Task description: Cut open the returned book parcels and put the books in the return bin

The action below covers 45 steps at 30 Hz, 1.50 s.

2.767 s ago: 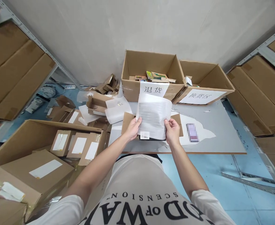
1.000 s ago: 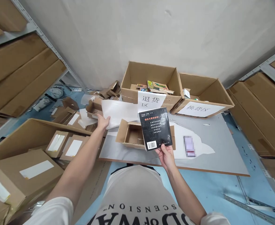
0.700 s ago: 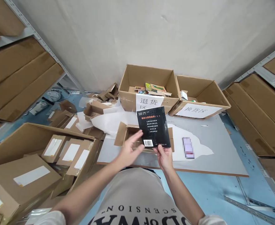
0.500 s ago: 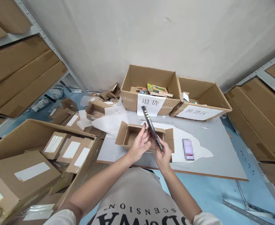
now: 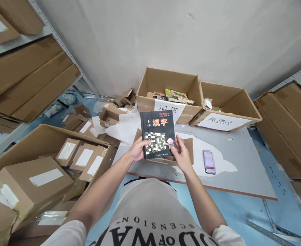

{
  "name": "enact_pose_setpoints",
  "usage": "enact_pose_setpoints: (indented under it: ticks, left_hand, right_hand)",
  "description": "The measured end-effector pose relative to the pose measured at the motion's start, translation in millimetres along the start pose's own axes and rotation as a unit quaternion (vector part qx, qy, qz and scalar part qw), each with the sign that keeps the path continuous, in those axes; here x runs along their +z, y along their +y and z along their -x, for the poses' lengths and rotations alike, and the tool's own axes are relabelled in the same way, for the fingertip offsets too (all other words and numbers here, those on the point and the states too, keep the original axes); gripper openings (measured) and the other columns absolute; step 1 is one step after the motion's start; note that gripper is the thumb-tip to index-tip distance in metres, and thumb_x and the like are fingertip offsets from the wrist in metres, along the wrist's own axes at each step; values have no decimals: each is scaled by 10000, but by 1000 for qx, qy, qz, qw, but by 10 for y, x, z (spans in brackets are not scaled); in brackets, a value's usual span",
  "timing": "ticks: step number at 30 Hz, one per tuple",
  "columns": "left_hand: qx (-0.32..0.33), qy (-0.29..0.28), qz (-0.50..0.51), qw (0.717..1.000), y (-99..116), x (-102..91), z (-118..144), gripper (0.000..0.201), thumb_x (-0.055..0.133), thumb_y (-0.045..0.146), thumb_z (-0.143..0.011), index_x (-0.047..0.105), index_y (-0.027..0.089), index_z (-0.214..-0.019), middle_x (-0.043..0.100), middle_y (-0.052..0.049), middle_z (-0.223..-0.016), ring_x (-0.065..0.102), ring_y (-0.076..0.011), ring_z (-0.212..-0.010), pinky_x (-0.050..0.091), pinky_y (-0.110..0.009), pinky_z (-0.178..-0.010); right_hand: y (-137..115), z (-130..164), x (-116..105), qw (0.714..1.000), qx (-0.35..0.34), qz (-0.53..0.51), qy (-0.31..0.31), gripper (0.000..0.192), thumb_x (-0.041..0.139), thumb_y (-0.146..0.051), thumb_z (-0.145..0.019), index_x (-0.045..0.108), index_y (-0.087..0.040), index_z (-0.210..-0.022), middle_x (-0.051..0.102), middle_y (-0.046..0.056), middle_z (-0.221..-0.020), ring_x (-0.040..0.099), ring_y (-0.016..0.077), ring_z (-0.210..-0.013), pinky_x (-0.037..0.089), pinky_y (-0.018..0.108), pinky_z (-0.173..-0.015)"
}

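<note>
A black crossword book [image 5: 157,128] faces me, its cover showing orange characters, a black-and-white grid and a pink flower. My left hand [image 5: 137,149] grips its lower left edge, thumb on the cover. On the lower right corner my right hand [image 5: 182,155] is closed, with its thumb over the front. Behind and below the book stands an opened small cardboard box [image 5: 189,150], mostly hidden by it. The box rests on the grey-covered table [image 5: 227,182].
Two large labelled boxes stand at the back: one with books [image 5: 199,92], another [image 5: 245,102] to its right. A phone-like pixelated item [image 5: 208,162] lies right. At left, a big carton [image 5: 106,150] holds several parcels. Shelves with cartons [image 5: 32,78] flank both sides.
The book was edge-on, held in my right hand with the left hand open beside it. Now its cover is turned toward me and both hands hold it. The view has shifted slightly.
</note>
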<state>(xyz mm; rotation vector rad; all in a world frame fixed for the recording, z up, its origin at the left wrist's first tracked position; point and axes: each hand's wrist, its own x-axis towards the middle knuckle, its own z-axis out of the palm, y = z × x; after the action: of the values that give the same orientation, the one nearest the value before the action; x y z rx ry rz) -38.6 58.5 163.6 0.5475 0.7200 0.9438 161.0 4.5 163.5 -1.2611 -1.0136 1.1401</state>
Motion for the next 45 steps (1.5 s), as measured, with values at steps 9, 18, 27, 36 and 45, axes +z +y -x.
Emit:
enact_pose_setpoints:
  ticks: [9, 18, 27, 36, 45]
  left_hand:
    - [7, -56, -48, 997, -37, -26, 16, 522, 738, 256, -701, 567, 212, -1192, 684, -89, -1082, 653, -241, -980, 518, -376, -855]
    - [7, -35, -155, 987, -265, -218, 82, 627, 728, 283, -723, 509, 253, -1309, 648, -107, -1171, 673, -214, -891, 524, -232, -609]
    - [18, -47, -152, 987, -246, -254, 39, 667, 705, 308, -746, 448, 257, -1359, 608, -125, -1234, 667, -220, -917, 534, -225, -606]
    - [32, -40, -185, 981, -275, -228, -67, 653, 655, 319, -799, 391, 254, -1392, 553, -92, -1313, 622, -224, -1039, 544, -248, -727]
    - [77, -25, -176, 981, -326, -32, -37, 692, 694, 325, -764, 395, 259, -1384, 515, -130, -1345, 611, -264, -1088, 481, -403, -932]
  right_hand:
    - [213, 85, -38, 977, 125, -173, -1, 468, 729, -407, -702, 646, -252, -1136, 673, 19, -1103, 653, 168, -842, 613, 275, -578]
    - [366, 83, -181, 968, 145, -204, 10, 442, 737, -379, -707, 650, -266, -1125, 671, 14, -1099, 653, 167, -879, 621, 307, -627]
    - [300, 6, -238, 966, 170, -185, -59, 561, 739, -401, -700, 574, -314, -1229, 620, 17, -1222, 649, 187, -964, 603, 345, -724]
    - [223, -98, -326, 968, 195, -118, -104, 729, 711, -449, -728, 397, -353, -1379, 661, 43, -1153, 701, 230, -875, 575, 418, -797]
    - [-51, -774, -532, 978, 127, -118, -114, 629, 757, -389, -685, 520, -318, -1263, 702, 28, -1044, 715, 218, -790, 604, 375, -725]
